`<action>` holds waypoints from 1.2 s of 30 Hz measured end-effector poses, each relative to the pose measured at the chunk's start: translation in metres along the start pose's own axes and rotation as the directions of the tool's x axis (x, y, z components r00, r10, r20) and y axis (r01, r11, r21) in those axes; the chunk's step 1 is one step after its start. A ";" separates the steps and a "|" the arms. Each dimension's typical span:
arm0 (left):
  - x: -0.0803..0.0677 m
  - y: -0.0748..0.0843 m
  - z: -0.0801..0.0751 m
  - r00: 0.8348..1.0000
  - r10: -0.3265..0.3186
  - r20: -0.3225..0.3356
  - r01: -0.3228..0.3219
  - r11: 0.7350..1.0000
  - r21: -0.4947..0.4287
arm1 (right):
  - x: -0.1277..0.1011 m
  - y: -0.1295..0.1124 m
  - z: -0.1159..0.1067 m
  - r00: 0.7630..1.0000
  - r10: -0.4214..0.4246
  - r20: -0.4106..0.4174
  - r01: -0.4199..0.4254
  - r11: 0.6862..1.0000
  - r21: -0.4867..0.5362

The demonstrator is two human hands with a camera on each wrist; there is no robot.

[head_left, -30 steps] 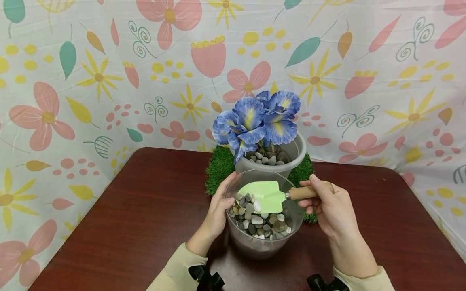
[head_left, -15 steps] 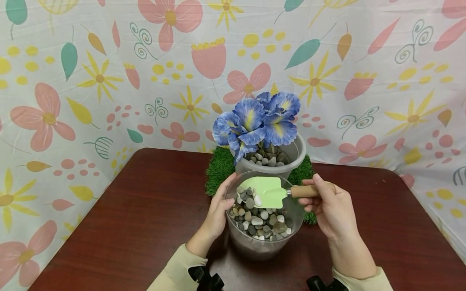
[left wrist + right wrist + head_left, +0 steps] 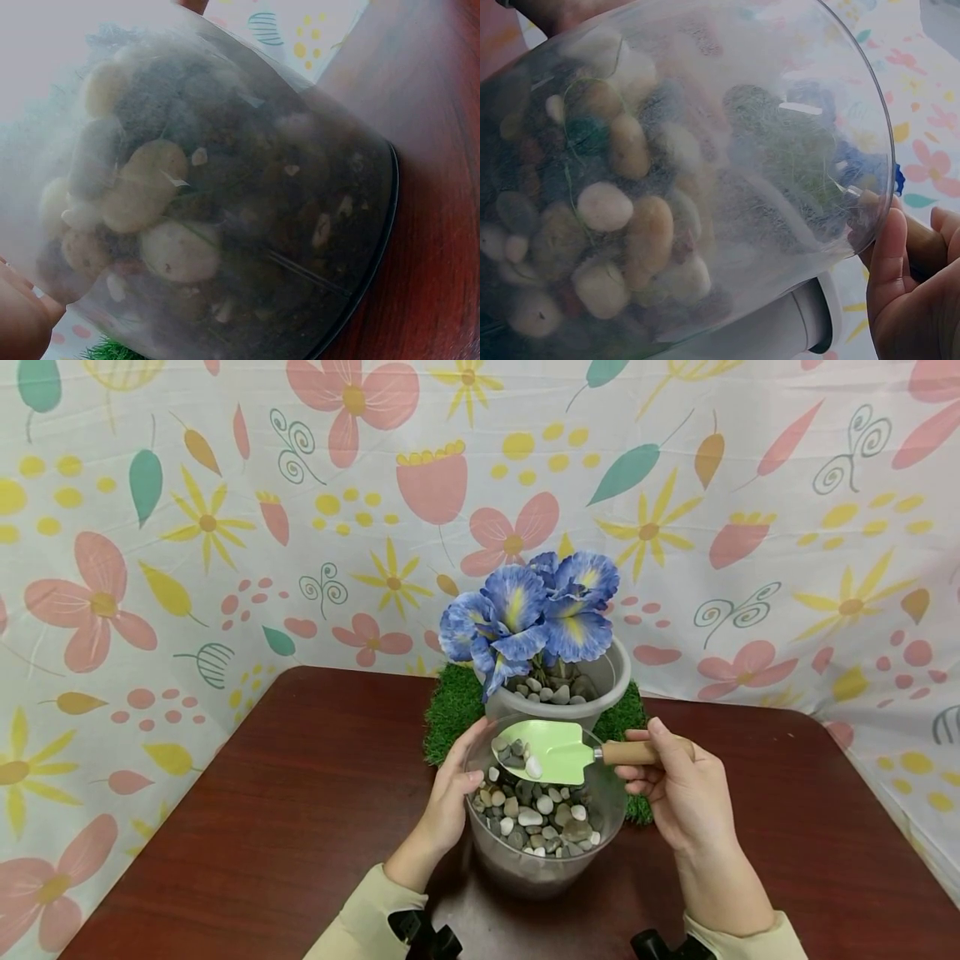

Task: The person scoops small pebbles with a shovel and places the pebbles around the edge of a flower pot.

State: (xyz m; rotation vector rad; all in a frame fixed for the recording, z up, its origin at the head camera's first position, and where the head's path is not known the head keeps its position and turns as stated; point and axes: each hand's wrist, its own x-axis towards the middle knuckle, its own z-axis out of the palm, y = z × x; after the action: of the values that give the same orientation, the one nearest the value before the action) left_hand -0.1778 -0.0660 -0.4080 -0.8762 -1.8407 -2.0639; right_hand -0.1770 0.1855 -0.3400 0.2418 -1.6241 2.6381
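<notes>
My right hand (image 3: 686, 785) grips the wooden handle of a small garden trowel (image 3: 558, 752) with a light green blade. A few pebbles (image 3: 513, 753) lie on the blade's tip, which hovers over the opening of a clear plastic pot (image 3: 517, 870). Grey, white and tan stones (image 3: 551, 827) fill the pot part way. Curved round the pot's left side, my left hand (image 3: 446, 793) holds it at the rim, thumb toward the front. Through the hazy wall in the right wrist view, stones (image 3: 649, 232) show, with the right hand (image 3: 922, 277) beyond the rim.
Just behind the clear pot stands a grey flowerpot (image 3: 622, 685) with blue artificial flowers (image 3: 525, 610) and grey stones. A patch of artificial grass (image 3: 453, 714) lies under it. The dark red-brown table (image 3: 300, 793) meets a flower-patterned cloth (image 3: 300, 527) at the back.
The trowel has risen slightly out of the clear pot with pebbles on it. Some stones have left its blade. The left hand stays in place on the pot.
</notes>
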 end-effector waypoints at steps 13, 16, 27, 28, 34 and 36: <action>0.000 0.001 0.000 1.000 -0.007 0.015 0.008 1.000 -0.018 | 0.000 0.002 -0.002 0.999 -0.034 0.001 0.034 0.998 0.059; 0.000 0.001 0.000 1.000 0.003 0.013 -0.002 1.000 -0.021 | 0.000 0.003 -0.002 0.999 -0.048 0.019 0.046 0.997 0.066; 0.000 0.000 0.000 1.000 0.020 0.014 -0.019 0.999 -0.034 | 0.002 0.003 0.000 0.997 -0.030 -0.068 0.032 0.999 0.024; 0.000 0.000 0.000 1.000 0.017 0.014 -0.017 0.999 -0.036 | 0.002 0.003 0.000 0.997 -0.032 -0.068 0.034 0.999 0.025; 0.000 0.001 0.000 1.000 0.012 0.015 -0.011 0.999 -0.036 | 0.002 0.004 0.000 0.997 -0.047 -0.067 0.049 0.998 0.030; 0.000 0.001 0.000 1.000 0.014 0.015 -0.014 0.999 -0.035 | 0.002 0.004 0.000 0.996 -0.048 -0.070 0.050 0.998 0.030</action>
State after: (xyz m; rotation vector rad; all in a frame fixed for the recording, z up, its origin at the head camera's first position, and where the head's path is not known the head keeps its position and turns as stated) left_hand -0.1771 -0.0657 -0.4066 -0.9139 -1.8060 -2.0926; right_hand -0.1792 0.1838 -0.3433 0.1866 -1.5368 2.6071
